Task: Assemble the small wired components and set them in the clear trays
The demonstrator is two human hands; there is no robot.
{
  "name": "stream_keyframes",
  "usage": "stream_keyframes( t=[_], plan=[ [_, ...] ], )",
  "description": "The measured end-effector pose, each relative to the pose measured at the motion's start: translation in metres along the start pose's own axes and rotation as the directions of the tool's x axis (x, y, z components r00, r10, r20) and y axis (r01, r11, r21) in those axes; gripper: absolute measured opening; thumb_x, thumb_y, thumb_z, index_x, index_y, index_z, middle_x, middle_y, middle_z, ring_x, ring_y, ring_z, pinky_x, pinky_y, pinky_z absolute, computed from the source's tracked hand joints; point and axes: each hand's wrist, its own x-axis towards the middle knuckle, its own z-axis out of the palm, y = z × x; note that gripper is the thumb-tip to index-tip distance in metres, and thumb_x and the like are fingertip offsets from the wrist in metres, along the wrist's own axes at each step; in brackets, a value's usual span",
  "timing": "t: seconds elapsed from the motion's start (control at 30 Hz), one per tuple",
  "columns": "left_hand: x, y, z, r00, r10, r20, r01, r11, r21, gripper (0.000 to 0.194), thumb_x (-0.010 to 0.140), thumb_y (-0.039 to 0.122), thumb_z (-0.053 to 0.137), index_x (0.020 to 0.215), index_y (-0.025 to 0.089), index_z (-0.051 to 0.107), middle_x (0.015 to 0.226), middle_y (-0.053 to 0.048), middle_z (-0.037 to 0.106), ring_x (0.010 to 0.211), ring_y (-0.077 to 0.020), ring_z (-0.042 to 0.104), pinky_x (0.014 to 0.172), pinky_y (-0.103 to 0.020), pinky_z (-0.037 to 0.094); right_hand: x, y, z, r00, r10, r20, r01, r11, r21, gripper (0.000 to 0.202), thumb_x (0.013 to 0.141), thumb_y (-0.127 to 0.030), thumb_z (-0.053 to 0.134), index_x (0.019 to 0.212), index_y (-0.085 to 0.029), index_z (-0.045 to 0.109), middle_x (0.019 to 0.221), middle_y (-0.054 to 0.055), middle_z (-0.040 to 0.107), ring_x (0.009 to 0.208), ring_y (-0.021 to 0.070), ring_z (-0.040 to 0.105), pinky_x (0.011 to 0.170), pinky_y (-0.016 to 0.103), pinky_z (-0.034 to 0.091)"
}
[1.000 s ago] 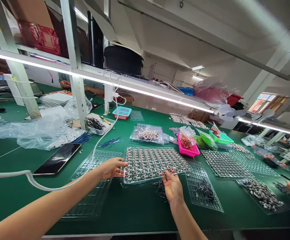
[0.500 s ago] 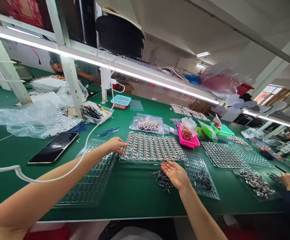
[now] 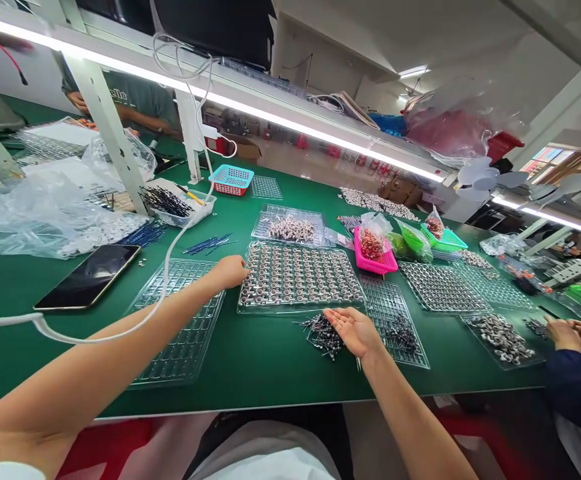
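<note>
A clear tray (image 3: 300,277) filled with rows of small round metallic parts lies in the middle of the green table. At its left edge is my left hand (image 3: 231,272), fingers curled closed at the tray's rim; what they hold, if anything, is hidden. My right hand (image 3: 351,329) is palm up below the tray's front edge, with its fingers extended and apart from the thumb side. Beside and partly under it lies a pile of small dark pins (image 3: 323,335). Behind the filled tray, another clear tray (image 3: 290,228) bears a heap of small pale parts.
A phone (image 3: 88,277) and an empty-celled tray (image 3: 180,340) lie to the left, crossed by a white cable (image 3: 166,280). A pink basket (image 3: 376,263) stands right of the filled tray. At the far right are a co-worker's hands (image 3: 565,333).
The camera view has shifted, so the table scene sits higher and further left. My left hand's fingers have curled in at the tray's edge. My right hand remains palm up near the pins.
</note>
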Motion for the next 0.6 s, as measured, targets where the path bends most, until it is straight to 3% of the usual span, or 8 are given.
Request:
stream_keyframes(
  t=[0.13,0.2,0.27,0.3,0.37,0.47,0.6],
  plan=[
    [-0.037,0.01,0.007,0.986,0.167,-0.005,-0.162,0.967,0.194,0.038,0.095,0.022,0.059,0.13,0.009,0.056,0.138,-0.018,0.054,0.13,-0.0344,0.049,0.109,-0.057,0.04,-0.014,-0.004,0.006,0.997,0.069,0.02,-0.068,0.997,-0.027,0.023,0.074,-0.006,0.062,0.095,-0.01,0.055,0.104,0.018,0.067,0.108,0.0281,0.07,0.092,0.037,0.062],
    [-0.073,0.012,0.021,0.953,0.3,0.036,-0.3,0.926,0.227,0.042,0.093,0.017,0.056,0.133,0.005,0.054,0.146,-0.022,0.048,0.141,-0.0355,0.037,0.119,-0.054,0.028,-0.018,-0.007,0.007,0.996,0.081,0.029,-0.079,0.996,-0.052,0.024,0.074,-0.007,0.063,0.096,-0.01,0.056,0.106,0.018,0.067,0.109,0.0274,0.07,0.09,0.035,0.063],
    [-0.114,0.01,0.041,0.906,0.405,0.122,-0.422,0.88,0.215,0.041,0.092,0.021,0.057,0.131,0.012,0.058,0.145,-0.015,0.053,0.139,-0.0309,0.041,0.12,-0.047,0.03,-0.018,-0.008,0.007,0.995,0.091,0.036,-0.087,0.992,-0.089,0.025,0.075,-0.008,0.063,0.098,-0.011,0.056,0.105,0.017,0.068,0.106,0.0248,0.071,0.084,0.032,0.064],
    [-0.133,0.008,0.054,0.871,0.458,0.177,-0.488,0.849,0.203,0.039,0.092,0.022,0.057,0.129,0.016,0.061,0.142,-0.012,0.057,0.136,-0.0291,0.047,0.118,-0.045,0.034,-0.017,-0.009,0.007,0.995,0.094,0.039,-0.089,0.99,-0.113,0.026,0.075,-0.008,0.063,0.099,-0.011,0.056,0.104,0.016,0.068,0.102,0.0229,0.072,0.079,0.029,0.064],
    [-0.161,0.004,0.08,0.738,0.608,0.294,-0.67,0.713,0.207,0.04,0.094,0.021,0.051,0.133,0.018,0.059,0.144,-0.012,0.056,0.135,-0.0291,0.049,0.115,-0.047,0.04,-0.014,-0.009,0.005,0.995,0.094,0.044,-0.086,0.982,-0.17,0.029,0.074,-0.007,0.064,0.101,-0.011,0.056,0.1,0.014,0.069,0.09,0.0174,0.072,0.066,0.02,0.061],
    [-0.171,0.007,0.113,0.684,0.66,0.31,-0.728,0.642,0.241,0.044,0.095,0.02,0.051,0.139,0.015,0.053,0.149,-0.014,0.052,0.139,-0.0302,0.046,0.115,-0.048,0.041,-0.008,-0.007,0.002,0.994,0.092,0.054,-0.074,0.961,-0.268,0.035,0.071,-0.009,0.066,0.104,-0.012,0.055,0.085,0.006,0.068,0.067,0.0089,0.066,0.047,0.013,0.048],
    [-0.148,0.024,0.135,0.66,0.698,0.277,-0.751,0.613,0.244,0.045,0.096,0.02,0.051,0.14,0.01,0.05,0.15,-0.018,0.049,0.14,-0.0316,0.044,0.116,-0.049,0.038,0.0,-0.008,0.001,0.98,0.175,0.096,-0.117,0.892,-0.436,0.044,0.07,-0.016,0.067,0.112,-0.012,0.054,0.068,-0.001,0.063,0.045,0.0063,0.052,0.034,0.013,0.026]
  ],
)
